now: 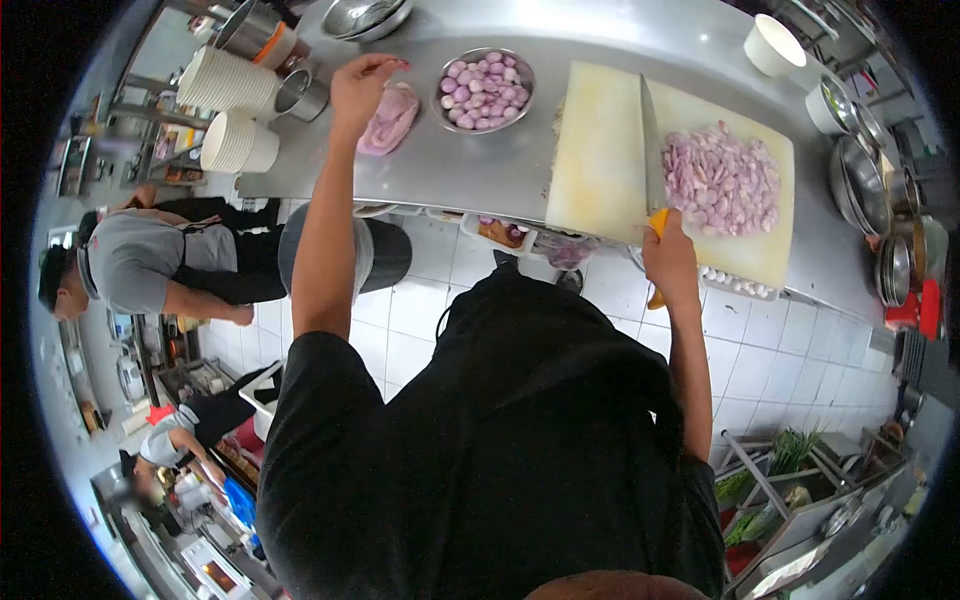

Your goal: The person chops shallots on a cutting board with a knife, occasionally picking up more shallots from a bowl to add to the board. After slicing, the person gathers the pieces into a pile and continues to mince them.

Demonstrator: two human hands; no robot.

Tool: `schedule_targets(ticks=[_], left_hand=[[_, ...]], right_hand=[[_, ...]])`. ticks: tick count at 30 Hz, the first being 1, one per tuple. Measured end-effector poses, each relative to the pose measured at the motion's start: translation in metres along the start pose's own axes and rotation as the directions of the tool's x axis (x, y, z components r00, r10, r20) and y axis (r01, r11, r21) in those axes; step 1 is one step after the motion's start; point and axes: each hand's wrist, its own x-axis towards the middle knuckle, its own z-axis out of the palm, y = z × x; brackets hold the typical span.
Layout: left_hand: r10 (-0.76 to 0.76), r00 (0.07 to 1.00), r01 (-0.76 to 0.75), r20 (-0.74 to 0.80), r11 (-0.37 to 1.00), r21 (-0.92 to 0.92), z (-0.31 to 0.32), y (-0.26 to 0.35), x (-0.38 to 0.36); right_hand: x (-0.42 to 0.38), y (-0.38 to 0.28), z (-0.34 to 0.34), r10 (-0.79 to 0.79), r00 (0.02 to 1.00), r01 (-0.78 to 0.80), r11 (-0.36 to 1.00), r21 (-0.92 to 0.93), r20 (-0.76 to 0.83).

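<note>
My right hand (672, 262) is closed round the yellow handle of a kitchen knife (650, 150), its long blade lying along the white cutting board (600, 150). Right of the blade is a heap of sliced shallots (722, 180) on the board. My left hand (358, 95) reaches out over the steel counter, fingers pinched together with a tiny reddish bit at their tips that I cannot make out. Beside it lies a pale pink lump (390, 120), perhaps a plastic bag with something in it. A metal bowl of whole peeled shallots (484, 90) stands between that lump and the board.
Stacked white tubs (240, 145) and a metal pot (301, 96) stand at the counter's left. Metal bowls (858, 185) and a white tub (774, 46) are at the right. Below the counter edge are a container of onions (500, 233) and a grey bin (385, 255). Two people work at left.
</note>
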Motion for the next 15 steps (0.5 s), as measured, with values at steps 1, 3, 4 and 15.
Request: schedule_targets(ticks=[1,3,4,15], left_hand=[[-0.019,0.995,0.01,-0.096,0.996,-0.094,-0.013,-0.005,-0.009],[-0.071,0.982,0.05,-0.173,0.991,-0.121,-0.052,-0.032,-0.027],[-0.095,0.973,0.067,-0.208,0.988,-0.137,-0.074,-0.049,-0.037],[-0.236,0.544,0.824,-0.805,0.332,0.459,-0.197,-0.3,-0.202]], right_hand=[[0.001,0.0,0.001,-0.003,1.0,0.003,1.0,-0.011,-0.007],[0.002,0.0,0.001,0.014,1.0,-0.014,1.0,-0.006,0.013],[0.003,0.001,0.001,0.024,0.999,-0.024,1.0,-0.004,0.021],[0.006,0.003,0.002,-0.019,0.999,0.02,0.999,-0.034,0.03]])
